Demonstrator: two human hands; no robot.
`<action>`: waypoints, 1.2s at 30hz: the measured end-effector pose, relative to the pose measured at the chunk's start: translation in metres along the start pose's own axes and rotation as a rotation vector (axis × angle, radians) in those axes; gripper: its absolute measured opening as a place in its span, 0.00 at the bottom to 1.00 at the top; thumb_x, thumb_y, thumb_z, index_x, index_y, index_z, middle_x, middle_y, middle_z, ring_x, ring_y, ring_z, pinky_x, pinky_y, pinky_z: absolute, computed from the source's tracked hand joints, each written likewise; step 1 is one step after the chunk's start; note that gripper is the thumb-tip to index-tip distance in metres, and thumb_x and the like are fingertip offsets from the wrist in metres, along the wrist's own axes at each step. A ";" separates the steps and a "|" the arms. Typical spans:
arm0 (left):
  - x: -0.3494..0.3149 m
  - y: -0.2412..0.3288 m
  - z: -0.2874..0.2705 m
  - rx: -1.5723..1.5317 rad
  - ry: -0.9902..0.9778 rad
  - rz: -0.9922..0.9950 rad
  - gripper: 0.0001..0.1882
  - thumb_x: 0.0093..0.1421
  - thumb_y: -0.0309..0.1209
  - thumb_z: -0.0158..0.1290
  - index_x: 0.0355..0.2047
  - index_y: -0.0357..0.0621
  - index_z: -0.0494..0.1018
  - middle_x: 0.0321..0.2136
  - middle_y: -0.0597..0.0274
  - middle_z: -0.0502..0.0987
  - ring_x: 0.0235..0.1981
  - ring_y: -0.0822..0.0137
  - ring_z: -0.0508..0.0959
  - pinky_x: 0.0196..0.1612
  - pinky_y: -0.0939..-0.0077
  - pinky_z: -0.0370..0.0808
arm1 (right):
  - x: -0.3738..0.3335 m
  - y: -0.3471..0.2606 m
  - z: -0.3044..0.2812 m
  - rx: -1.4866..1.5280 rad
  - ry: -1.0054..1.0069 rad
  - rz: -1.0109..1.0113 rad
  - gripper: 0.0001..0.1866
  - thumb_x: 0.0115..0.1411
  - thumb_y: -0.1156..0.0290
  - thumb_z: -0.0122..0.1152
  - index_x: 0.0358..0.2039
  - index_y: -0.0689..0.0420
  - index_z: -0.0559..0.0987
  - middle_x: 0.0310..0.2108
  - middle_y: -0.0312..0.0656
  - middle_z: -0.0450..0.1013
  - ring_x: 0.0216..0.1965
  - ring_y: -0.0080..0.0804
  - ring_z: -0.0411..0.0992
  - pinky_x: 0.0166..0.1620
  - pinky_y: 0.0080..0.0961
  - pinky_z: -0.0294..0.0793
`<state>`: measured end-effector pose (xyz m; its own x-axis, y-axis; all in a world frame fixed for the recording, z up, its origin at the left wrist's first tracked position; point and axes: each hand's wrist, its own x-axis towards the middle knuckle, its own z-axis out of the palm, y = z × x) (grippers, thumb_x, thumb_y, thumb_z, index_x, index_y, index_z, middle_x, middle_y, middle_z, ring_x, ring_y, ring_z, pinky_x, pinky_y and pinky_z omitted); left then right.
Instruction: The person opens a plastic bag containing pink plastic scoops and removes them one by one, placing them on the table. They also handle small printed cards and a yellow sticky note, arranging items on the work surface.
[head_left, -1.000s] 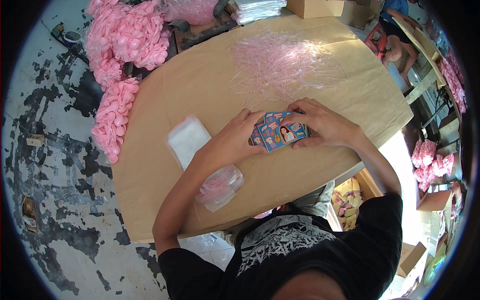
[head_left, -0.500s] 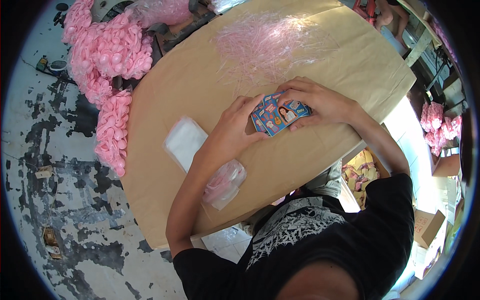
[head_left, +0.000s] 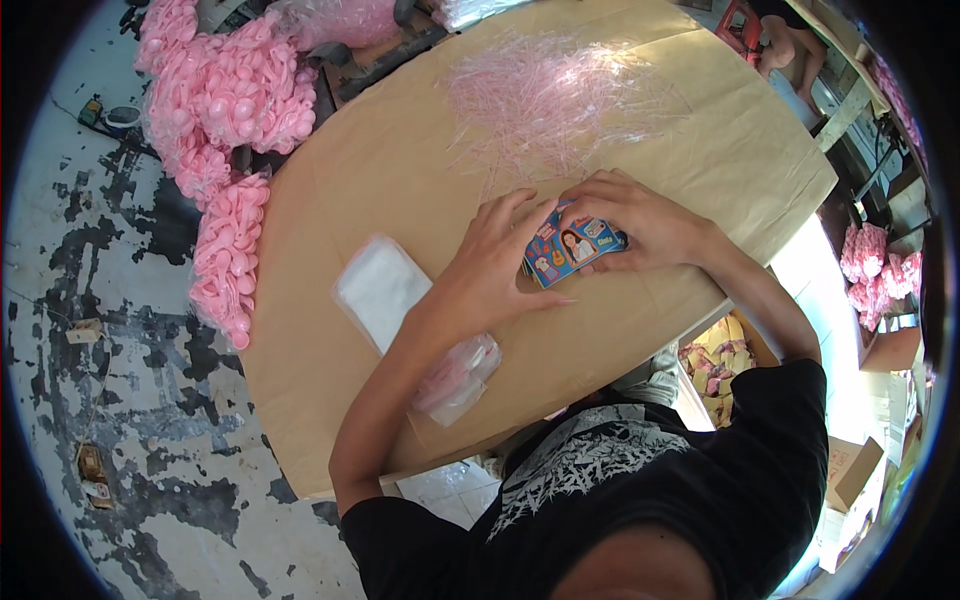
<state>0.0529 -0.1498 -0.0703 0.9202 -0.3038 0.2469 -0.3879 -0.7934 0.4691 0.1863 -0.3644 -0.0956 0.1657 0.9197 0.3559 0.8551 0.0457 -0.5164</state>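
Note:
A stack of blue printed cards (head_left: 570, 250) with small colourful pictures is held above the brown-covered table. My right hand (head_left: 650, 220) grips its right side, fingers over the far edge and thumb at the near edge. Against the left end of the stack lies my left hand (head_left: 490, 250), its fingers spread and its thumb stretched away from the cards. By my left forearm rests a pile of clear plastic sleeves (head_left: 385, 290). A clear bag with pink contents (head_left: 460, 375) lies nearer to me, partly behind that forearm.
Thin pink and clear sticks (head_left: 560, 100) lie scattered across the table's (head_left: 330, 190) far side. Bagged pink spoon-like pieces (head_left: 235, 110) are heaped beyond its left edge. At the right stand an open carton (head_left: 852, 470) and more pink bundles (head_left: 870, 255). Another person's bare legs (head_left: 790, 55) show at the far right.
The cards and both hands have shifted slightly right and toward me. My left thumb has come off the near edge of the stack, and the left fingers have spread.

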 end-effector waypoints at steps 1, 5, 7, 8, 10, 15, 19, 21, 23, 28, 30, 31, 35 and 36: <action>0.000 0.001 0.003 0.094 0.043 0.036 0.41 0.49 0.36 0.67 0.62 0.43 0.63 0.52 0.47 0.69 0.56 0.50 0.69 0.59 0.62 0.67 | -0.001 -0.002 -0.001 0.005 0.004 -0.003 0.29 0.47 0.61 0.73 0.48 0.53 0.73 0.49 0.46 0.70 0.53 0.47 0.66 0.57 0.40 0.62; 0.002 -0.006 0.003 -0.107 -0.114 -0.104 0.40 0.51 0.38 0.65 0.62 0.42 0.62 0.54 0.48 0.68 0.58 0.51 0.67 0.60 0.64 0.66 | -0.003 -0.006 -0.009 0.035 -0.007 0.007 0.33 0.46 0.57 0.75 0.50 0.57 0.73 0.51 0.46 0.69 0.53 0.47 0.65 0.57 0.40 0.63; 0.005 -0.007 0.001 -0.190 -0.204 -0.150 0.40 0.51 0.36 0.64 0.62 0.39 0.62 0.55 0.47 0.67 0.58 0.50 0.67 0.62 0.62 0.64 | -0.007 -0.003 -0.019 -0.056 0.132 -0.074 0.31 0.52 0.58 0.71 0.52 0.58 0.71 0.49 0.47 0.71 0.50 0.48 0.69 0.55 0.41 0.65; 0.003 -0.006 0.002 -0.181 -0.197 -0.139 0.40 0.51 0.36 0.64 0.62 0.39 0.62 0.55 0.47 0.67 0.58 0.50 0.67 0.62 0.62 0.64 | -0.010 -0.002 -0.022 -0.069 0.138 -0.080 0.31 0.52 0.58 0.71 0.52 0.58 0.71 0.49 0.47 0.71 0.50 0.48 0.69 0.55 0.41 0.65; -0.003 0.000 0.005 -0.082 -0.131 -0.083 0.38 0.52 0.35 0.64 0.61 0.39 0.62 0.55 0.47 0.67 0.57 0.50 0.67 0.61 0.63 0.65 | -0.016 -0.002 -0.026 0.230 0.179 0.161 0.24 0.60 0.58 0.62 0.50 0.60 0.73 0.45 0.49 0.73 0.46 0.48 0.71 0.52 0.39 0.69; -0.003 -0.001 0.000 -0.121 -0.151 -0.102 0.36 0.53 0.35 0.64 0.60 0.39 0.64 0.55 0.47 0.67 0.56 0.50 0.69 0.60 0.65 0.67 | -0.009 0.004 -0.017 0.059 0.090 0.179 0.17 0.69 0.61 0.47 0.43 0.62 0.77 0.39 0.49 0.75 0.43 0.45 0.73 0.48 0.37 0.71; -0.006 -0.004 0.011 -0.063 -0.103 -0.026 0.36 0.53 0.35 0.63 0.61 0.37 0.64 0.55 0.48 0.68 0.56 0.50 0.69 0.60 0.64 0.67 | 0.008 -0.001 -0.028 0.193 0.040 0.329 0.19 0.71 0.60 0.43 0.41 0.62 0.79 0.32 0.48 0.76 0.39 0.43 0.75 0.44 0.36 0.73; -0.009 -0.004 0.015 -0.056 -0.099 -0.014 0.36 0.54 0.35 0.63 0.60 0.36 0.64 0.55 0.48 0.68 0.56 0.50 0.69 0.60 0.64 0.67 | 0.025 -0.004 -0.029 0.169 -0.101 0.313 0.20 0.71 0.59 0.43 0.41 0.61 0.78 0.32 0.49 0.76 0.37 0.46 0.75 0.43 0.38 0.73; -0.010 -0.004 0.017 -0.018 -0.049 0.020 0.35 0.54 0.34 0.62 0.61 0.36 0.64 0.55 0.48 0.68 0.56 0.51 0.69 0.60 0.63 0.67 | 0.042 -0.002 -0.028 0.145 -0.222 0.308 0.20 0.70 0.58 0.43 0.42 0.61 0.78 0.31 0.49 0.77 0.35 0.48 0.76 0.42 0.39 0.74; -0.010 0.001 0.020 0.003 -0.063 0.022 0.35 0.54 0.34 0.62 0.60 0.35 0.64 0.55 0.48 0.68 0.57 0.51 0.68 0.60 0.63 0.67 | 0.079 0.014 -0.048 -0.088 0.088 0.094 0.11 0.65 0.71 0.53 0.45 0.61 0.77 0.38 0.47 0.78 0.37 0.39 0.77 0.40 0.31 0.75; -0.009 -0.001 0.019 0.016 -0.053 0.018 0.35 0.54 0.34 0.62 0.60 0.35 0.65 0.55 0.49 0.68 0.57 0.51 0.68 0.60 0.63 0.67 | 0.081 0.005 -0.054 0.010 0.019 0.077 0.10 0.61 0.76 0.56 0.43 0.62 0.77 0.39 0.45 0.78 0.38 0.38 0.77 0.41 0.30 0.75; -0.009 0.000 0.018 0.024 -0.037 0.038 0.35 0.53 0.34 0.62 0.60 0.34 0.65 0.54 0.49 0.68 0.56 0.52 0.69 0.59 0.63 0.68 | 0.078 0.003 -0.052 0.061 -0.199 0.086 0.09 0.61 0.76 0.56 0.42 0.63 0.78 0.40 0.44 0.78 0.38 0.38 0.77 0.41 0.30 0.76; -0.009 -0.001 0.022 0.049 -0.012 0.076 0.35 0.52 0.33 0.63 0.58 0.33 0.66 0.53 0.50 0.69 0.55 0.53 0.70 0.57 0.64 0.70 | 0.058 0.035 -0.024 -0.089 -0.202 0.061 0.07 0.58 0.76 0.60 0.37 0.61 0.80 0.37 0.41 0.79 0.38 0.38 0.77 0.41 0.30 0.75; -0.008 -0.002 0.023 0.038 -0.022 0.071 0.35 0.52 0.33 0.63 0.58 0.33 0.66 0.53 0.50 0.69 0.55 0.53 0.70 0.57 0.64 0.70 | 0.055 0.044 -0.023 -0.337 0.000 0.002 0.07 0.56 0.76 0.61 0.36 0.60 0.81 0.35 0.41 0.78 0.38 0.39 0.76 0.41 0.31 0.75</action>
<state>0.0481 -0.1579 -0.0925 0.8916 -0.3712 0.2594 -0.4501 -0.7888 0.4186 0.2443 -0.3204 -0.0810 0.1673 0.9196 0.3555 0.9692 -0.0874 -0.2301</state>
